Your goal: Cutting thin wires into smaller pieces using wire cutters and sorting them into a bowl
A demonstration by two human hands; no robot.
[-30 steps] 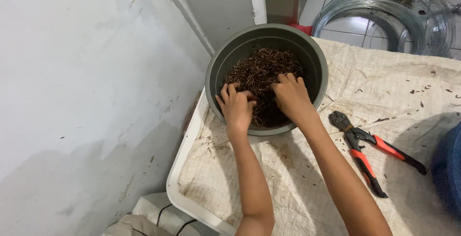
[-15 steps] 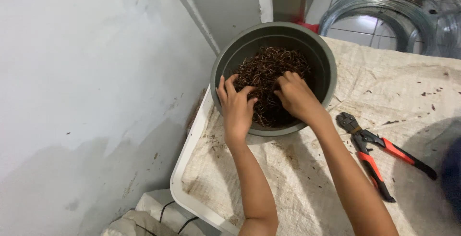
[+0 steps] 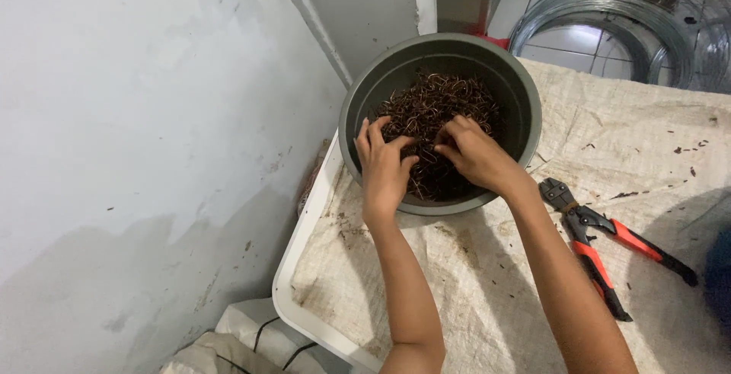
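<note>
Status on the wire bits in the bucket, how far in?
Done: nothing visibly sorted out; the sack cloth holds no pile. In hand: left hand and right hand are in the tangle of bent wire pieces inside the grey bucket. Left: the whole heap; bolt cutters lie untouched.

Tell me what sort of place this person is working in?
Probably a small home workshop for wire or metal work. Both hands, left hand and right hand, dig in a grey basin of rusty bent wire pieces; bolt cutters lie on the sackcloth-covered table, wire coils on the tiled floor.
</note>
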